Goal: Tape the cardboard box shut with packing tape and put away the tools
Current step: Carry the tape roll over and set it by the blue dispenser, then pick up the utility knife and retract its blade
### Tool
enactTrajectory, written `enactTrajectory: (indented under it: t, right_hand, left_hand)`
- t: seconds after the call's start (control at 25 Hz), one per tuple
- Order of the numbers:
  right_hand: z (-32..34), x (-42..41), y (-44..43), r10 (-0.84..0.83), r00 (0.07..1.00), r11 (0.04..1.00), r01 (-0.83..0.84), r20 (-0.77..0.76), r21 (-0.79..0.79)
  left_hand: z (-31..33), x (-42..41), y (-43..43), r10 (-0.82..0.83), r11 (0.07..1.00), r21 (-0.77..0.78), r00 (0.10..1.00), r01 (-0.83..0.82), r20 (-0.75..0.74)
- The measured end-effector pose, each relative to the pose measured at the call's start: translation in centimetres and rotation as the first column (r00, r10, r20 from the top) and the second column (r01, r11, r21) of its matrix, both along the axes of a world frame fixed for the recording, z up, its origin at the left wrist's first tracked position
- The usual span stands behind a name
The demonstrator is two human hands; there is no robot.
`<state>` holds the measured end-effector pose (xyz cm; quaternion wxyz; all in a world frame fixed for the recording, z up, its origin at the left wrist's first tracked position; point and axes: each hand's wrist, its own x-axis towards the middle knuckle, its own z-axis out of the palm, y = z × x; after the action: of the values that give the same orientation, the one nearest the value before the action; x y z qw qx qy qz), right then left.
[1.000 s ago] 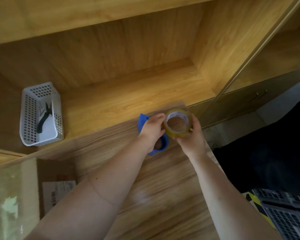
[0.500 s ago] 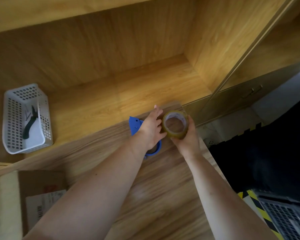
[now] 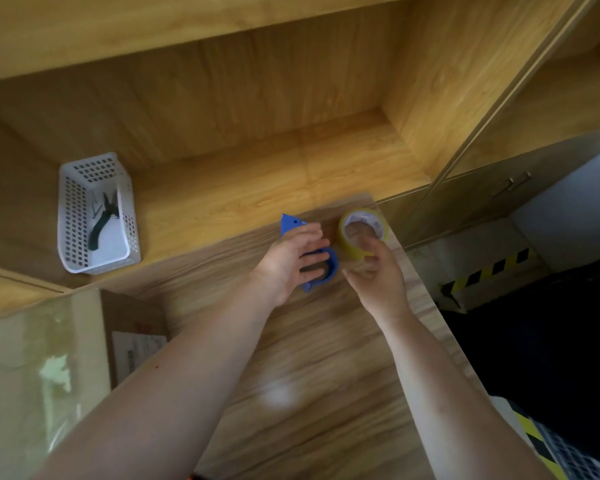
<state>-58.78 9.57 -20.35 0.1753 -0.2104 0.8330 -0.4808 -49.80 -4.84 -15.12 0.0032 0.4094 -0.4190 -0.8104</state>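
A person's right hand (image 3: 378,275), fingers loosely spread, hovers just near of the yellowish packing-tape roll (image 3: 362,230) lying flat at the wooden table's (image 3: 326,375) far right corner, while the left hand (image 3: 291,261) rests on the blue plastic tape dispenser (image 3: 323,268) beside it.

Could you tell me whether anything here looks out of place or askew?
Only the tape roll stands out: it sits at the far right corner of the table, close to the edge. The basket with pliers looks tidy.

Wooden table (image 3: 312,393) bears tape roll (image 3: 362,230), blue dispenser (image 3: 291,225), box (image 3: 132,317).
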Motion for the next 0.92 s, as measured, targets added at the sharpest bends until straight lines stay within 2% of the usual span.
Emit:
enactTrajectory:
  t: [0.28, 0.6, 0.8, 0.92]
  right_hand:
    - [2.8, 5.2, 1.3, 0.109, 0.989, 0.994, -0.107, 0.099, -0.029]
    - [3.9, 11.7, 3.2, 0.183, 0.976, 0.983, -0.182, 0.12, -0.022]
    - [3.7, 16.8, 5.0, 0.202, 0.97, 0.979, -0.206, 0.137, 0.009]
    - [3.3, 20.3, 5.8, 0.251, 0.948, 0.963, -0.265, 0.197, 0.047]
  left_hand:
    - [0.5, 7.0, 2.3, 0.036, 0.997, -0.074, 0.998, -0.033, 0.051]
    - [1.2, 13.9, 5.1, 0.113, 0.98, -0.174, 0.989, -0.095, 0.099]
    - [0.4, 19.7, 6.9, 0.111, 0.985, -0.147, 0.979, -0.086, 0.17]
    - [-0.4, 23.0, 8.3, 0.073, 0.987, -0.152, 0.978, -0.043, 0.195]
